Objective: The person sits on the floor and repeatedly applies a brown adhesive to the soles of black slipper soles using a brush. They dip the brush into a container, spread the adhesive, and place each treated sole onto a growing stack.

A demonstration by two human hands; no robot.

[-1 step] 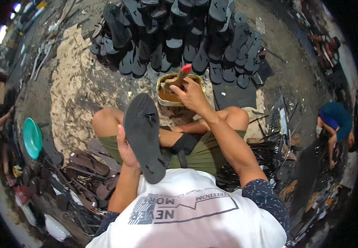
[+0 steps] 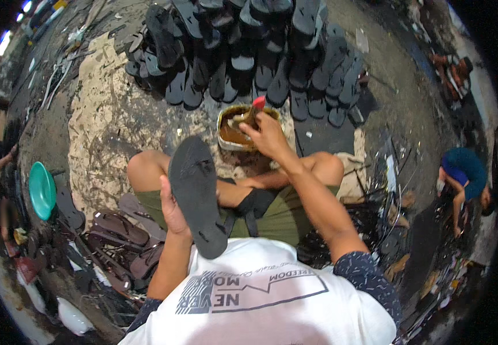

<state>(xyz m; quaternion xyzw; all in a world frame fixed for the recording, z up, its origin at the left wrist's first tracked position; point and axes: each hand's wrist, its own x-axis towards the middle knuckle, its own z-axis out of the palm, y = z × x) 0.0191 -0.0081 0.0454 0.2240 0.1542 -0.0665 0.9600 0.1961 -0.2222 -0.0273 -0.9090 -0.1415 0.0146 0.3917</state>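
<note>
My left hand [image 2: 174, 210] grips a black flip-flop sole [image 2: 194, 192] by its left edge, thumb along the side, and the sole stands tilted over my lap. Small slots show near its heel end, and a dark patch with a mark lies near the toe end. My right hand [image 2: 269, 137] is closed on a brush [image 2: 259, 103] with a red-tipped handle. It holds the brush over a pale tub [image 2: 243, 146] of brown, glue-like liquid. Whether the bristles touch the liquid is hard to see.
Many black soles [image 2: 243, 60] stand in stacks beyond the tub. Brown flip-flops [image 2: 121, 227] lie left of my crossed legs, near a green basin [image 2: 42, 191]. A stained sheet [image 2: 105, 126] covers the ground. At the right, another person in blue [image 2: 464, 172] bends over.
My right hand and the brush have dipped slightly toward the tub. The sole in my left hand has shifted a little left and its angle has changed slightly.
</note>
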